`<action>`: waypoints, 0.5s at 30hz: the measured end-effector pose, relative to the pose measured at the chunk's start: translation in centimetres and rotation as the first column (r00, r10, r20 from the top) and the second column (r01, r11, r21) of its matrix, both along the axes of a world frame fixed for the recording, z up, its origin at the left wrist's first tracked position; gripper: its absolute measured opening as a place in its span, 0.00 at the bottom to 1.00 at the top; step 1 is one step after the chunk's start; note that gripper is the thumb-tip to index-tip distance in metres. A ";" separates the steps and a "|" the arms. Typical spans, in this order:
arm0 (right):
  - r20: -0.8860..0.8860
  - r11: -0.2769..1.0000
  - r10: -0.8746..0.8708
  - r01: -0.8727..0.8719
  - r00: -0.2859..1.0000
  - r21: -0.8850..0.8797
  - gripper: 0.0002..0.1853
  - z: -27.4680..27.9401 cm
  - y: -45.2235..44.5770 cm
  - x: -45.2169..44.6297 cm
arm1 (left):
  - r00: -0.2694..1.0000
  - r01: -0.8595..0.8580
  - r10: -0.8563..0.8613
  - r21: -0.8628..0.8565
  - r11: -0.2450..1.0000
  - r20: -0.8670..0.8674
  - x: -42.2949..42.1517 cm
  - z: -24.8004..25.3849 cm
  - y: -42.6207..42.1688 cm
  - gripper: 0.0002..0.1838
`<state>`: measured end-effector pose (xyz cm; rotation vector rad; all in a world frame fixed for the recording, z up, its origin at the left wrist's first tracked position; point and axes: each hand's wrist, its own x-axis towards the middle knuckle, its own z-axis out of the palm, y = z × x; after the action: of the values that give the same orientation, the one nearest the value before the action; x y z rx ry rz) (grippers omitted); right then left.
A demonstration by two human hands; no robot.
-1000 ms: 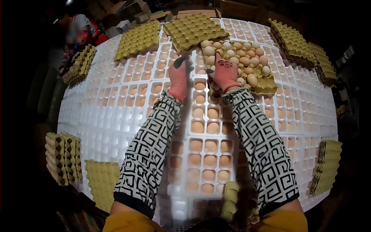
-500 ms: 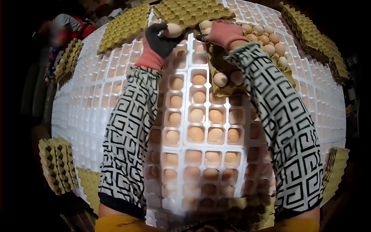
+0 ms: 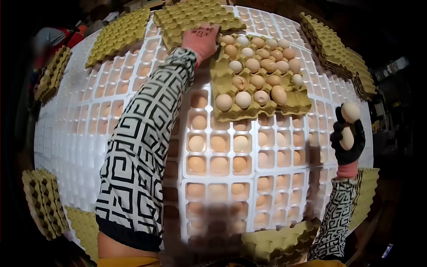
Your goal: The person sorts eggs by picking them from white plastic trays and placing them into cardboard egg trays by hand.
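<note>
My left hand (image 3: 201,41), in a pink and dark glove, reaches to the left edge of a yellow-green pulp tray (image 3: 284,108) holding several eggs. Its fingers point down and are hidden behind the back of the glove, so what they hold cannot be seen. Out to the right, my right hand (image 3: 348,138) is turned palm up with its dark fingers curled round two eggs (image 3: 350,112), one above the other. One egg (image 3: 239,82) in the pulp tray has a cracked-looking mark. White trays (image 3: 181,180) with eggs in their cells lie under everything.
Pulp trays (image 3: 195,18) lie at the back, with another at the back left (image 3: 118,38). Stacked pulp trays stand at the back right (image 3: 333,49) and front left (image 3: 46,202). Another pulp tray (image 3: 278,242) is near my body. Part of a person (image 3: 49,40) shows at the far left.
My right hand has left the egg tray and swung far right, now showing two eggs. My left hand, which held an egg, has turned over beside the tray. The view has shifted.
</note>
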<state>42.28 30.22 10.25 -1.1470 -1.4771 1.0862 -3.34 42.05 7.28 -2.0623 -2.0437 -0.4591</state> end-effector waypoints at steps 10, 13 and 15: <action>-0.614 0.939 -0.065 -0.159 0.787 -0.304 0.25 -0.5 -13.9 3.3 | -0.740 0.315 0.152 0.138 0.939 0.656 1.0 -0.7 -20.1 0.29; -0.487 0.915 -0.049 -0.156 0.872 -0.372 0.26 0.3 -12.7 0.2 | -0.853 0.409 0.317 0.155 0.899 0.414 4.7 -1.6 -28.5 0.31; -0.446 0.910 0.055 -0.229 0.893 -0.346 0.26 1.6 -11.6 -2.4 | -0.873 0.295 0.222 0.108 0.949 0.433 7.9 -2.8 -33.2 0.26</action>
<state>39.91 18.61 11.86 -0.9811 -1.0328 1.6769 4.61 8.83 4.44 0.1566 0.4484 1.3578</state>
